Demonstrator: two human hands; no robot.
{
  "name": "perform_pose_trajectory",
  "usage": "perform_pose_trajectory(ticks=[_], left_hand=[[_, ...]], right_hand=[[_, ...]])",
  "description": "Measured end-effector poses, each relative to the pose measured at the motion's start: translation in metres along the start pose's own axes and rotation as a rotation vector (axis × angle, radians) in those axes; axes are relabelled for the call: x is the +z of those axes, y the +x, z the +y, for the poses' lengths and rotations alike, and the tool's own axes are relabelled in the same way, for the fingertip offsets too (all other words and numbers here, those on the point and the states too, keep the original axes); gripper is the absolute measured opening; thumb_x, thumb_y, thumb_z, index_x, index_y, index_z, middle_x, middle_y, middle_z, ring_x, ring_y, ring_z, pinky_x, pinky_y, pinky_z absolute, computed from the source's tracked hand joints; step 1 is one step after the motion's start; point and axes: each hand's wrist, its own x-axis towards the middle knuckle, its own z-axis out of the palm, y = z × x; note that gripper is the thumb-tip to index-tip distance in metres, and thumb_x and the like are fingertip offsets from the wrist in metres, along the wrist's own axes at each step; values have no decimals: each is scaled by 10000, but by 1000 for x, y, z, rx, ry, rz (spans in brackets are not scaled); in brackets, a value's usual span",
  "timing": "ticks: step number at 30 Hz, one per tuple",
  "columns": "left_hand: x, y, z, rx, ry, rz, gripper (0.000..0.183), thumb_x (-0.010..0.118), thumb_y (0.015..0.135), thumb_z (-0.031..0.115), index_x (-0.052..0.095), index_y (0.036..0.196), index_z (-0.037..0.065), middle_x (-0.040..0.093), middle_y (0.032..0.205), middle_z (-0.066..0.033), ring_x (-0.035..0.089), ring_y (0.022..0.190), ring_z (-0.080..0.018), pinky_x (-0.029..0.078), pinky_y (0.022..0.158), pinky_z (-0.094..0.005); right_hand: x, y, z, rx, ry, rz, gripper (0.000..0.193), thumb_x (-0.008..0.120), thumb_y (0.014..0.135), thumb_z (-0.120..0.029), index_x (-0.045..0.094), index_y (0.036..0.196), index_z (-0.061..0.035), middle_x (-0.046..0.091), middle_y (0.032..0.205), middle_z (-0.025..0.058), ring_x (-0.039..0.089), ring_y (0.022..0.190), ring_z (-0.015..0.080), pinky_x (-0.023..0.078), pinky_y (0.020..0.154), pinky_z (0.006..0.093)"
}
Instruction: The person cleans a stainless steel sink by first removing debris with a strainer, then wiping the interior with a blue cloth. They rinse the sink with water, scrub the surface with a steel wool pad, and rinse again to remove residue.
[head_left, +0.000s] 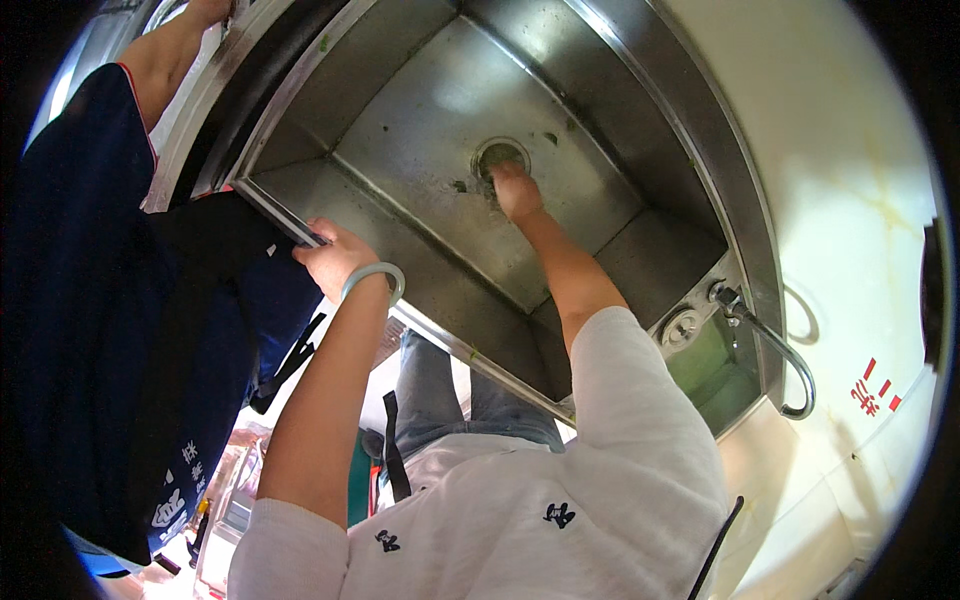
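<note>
Work at the sink drain (pixel 497 152) looks partway thru, as far as we can judge. The drain's a round opening in the floor of the big steel sink (pixel 430 95), set toward the far side from us. Our R hand (pixel 516 192) is down at it, fingers over & into the near edge of the opening; tips are hidden, so we can't tell if they're apart, together or pinching smth. Our L hand (pixel 338 262) is clamped on the sink rim (pixel 440 333) near its L corner, fingers curled over the edge, pale bracelet (pixel 375 282) on that wrist. Done so far: R hand is at the drain & L hand has a firm hold. Not done: a dark clump (pixel 459 186) lies on the floor just L of the drain, another dark scrap (pixel 551 138) just R of it, plus smaller specks nearby, none of it in hand that we can see. Green bits sit up on the edges too, e.g. a green scrap (pixel 474 351) on the near rim. What's inside the drain is too blurred to call. Off to R there's a small side basin (pixel 722 385) w/ greenish water & a curved tap (pixel 797 362); a co-worker in dark blue (pixel 85 290) stands close on our L.
</note>
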Motion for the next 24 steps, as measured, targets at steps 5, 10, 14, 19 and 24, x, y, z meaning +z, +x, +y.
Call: perform_pose_trajectory(ticks=[5, 10, 14, 19, 24], left_hand=[[1, 4, -3, -2, 22, 22, 610, 392, 890, 510, 485, 1168, -25, 622, 1039, -258, 630, 896, -407, 512, 756, -468], [3, 5, -4, 23, 28, 27, 592, 412, 881, 496, 512, 1128, -32, 627, 1020, -266, 635, 883, -410, 516, 746, -466], [0, 3, -3, 18, 8, 46, 586, 417, 875, 491, 519, 1092, -44, 627, 1007, -273, 636, 872, -412, 519, 734, -466], [1, 4, 0, -8, -6, 30, 581, 423, 869, 492, 520, 1072, -44, 624, 1008, -273, 634, 868, -416, 520, 737, -471], [7, 8, -2, 30, 38, 59, 563, 434, 872, 494, 494, 1145, 5, 637, 990, -236, 639, 824, -418, 529, 680, -483]], right_hand=[[-13, -16, 8, -131, -325, -31, 428, 494, 910, -289, 503, 1251, -31, 435, 1360, 100, 475, 1182, 289, 366, 1030, 404], [-36, 7, -2, 187, 109, -253, 489, 477, 904, -393, 510, 1245, -43, 451, 1325, 119, 521, 1134, 317, 455, 934, 442], [-43, 4, -8, 171, 158, -170, 386, 492, 908, -333, 565, 1130, -25, 516, 1172, 179, 542, 1056, 338, 464, 909, 425], [0, 4, 8, 132, 97, 99, 377, 474, 917, -338, 567, 1087, -16, 521, 1162, 221, 532, 1045, 367, 458, 888, 443], [1, 14, 8, 142, 250, 126, 344, 453, 922, -299, 605, 936, 10, 612, 992, 219, 587, 899, 375, 474, 790, 469]])
